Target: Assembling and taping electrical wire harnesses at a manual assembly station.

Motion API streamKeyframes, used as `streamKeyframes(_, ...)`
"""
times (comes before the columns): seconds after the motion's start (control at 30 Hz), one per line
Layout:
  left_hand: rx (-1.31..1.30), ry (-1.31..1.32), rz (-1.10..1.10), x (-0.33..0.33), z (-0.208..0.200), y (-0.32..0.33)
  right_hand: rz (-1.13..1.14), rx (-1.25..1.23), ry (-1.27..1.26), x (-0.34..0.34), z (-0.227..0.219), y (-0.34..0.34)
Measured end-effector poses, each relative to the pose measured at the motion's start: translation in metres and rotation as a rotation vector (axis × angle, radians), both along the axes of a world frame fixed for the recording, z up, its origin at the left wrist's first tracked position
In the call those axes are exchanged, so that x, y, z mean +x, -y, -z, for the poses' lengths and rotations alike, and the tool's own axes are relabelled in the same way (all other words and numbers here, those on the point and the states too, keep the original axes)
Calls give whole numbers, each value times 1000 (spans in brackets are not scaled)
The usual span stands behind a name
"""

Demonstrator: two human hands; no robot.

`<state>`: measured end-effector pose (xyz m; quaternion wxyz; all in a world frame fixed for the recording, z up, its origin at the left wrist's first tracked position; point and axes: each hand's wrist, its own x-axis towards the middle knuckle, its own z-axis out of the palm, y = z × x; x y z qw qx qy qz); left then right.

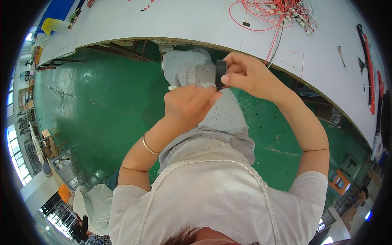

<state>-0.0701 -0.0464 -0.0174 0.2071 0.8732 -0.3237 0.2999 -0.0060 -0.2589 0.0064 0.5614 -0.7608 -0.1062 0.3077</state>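
Over my lap, both hands come close together. My right hand point(255, 77) pinches a small black rectangular piece point(220, 71) between thumb and fingers, its long side upright. My left hand point(190, 105) is closed just below and left of that piece, fingertips near its lower end. A short bit of red wire point(225, 86) shows between the hands. From the far side of my left fist a small white tip point(172, 87) sticks out; the rest of what the fist holds is hidden.
Ahead runs a white table point(196, 20) with a curved-looking front edge. A tangle of red wires with white connectors point(281, 12) lies on it. Red and black tubing point(369, 73) lies at the right, a yellow-topped container point(53, 25) at the far left. An orange stool point(339, 182) stands behind right.
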Motion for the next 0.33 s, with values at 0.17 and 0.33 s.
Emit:
streamKeyframes(0.17,-1278,-1961,523,9,3,-29,-159,283,205,-1,-15,16)
streamKeyframes(0.33,-697,-1719,442,15,-1,-28,-544,-147,758,-16,-26,23)
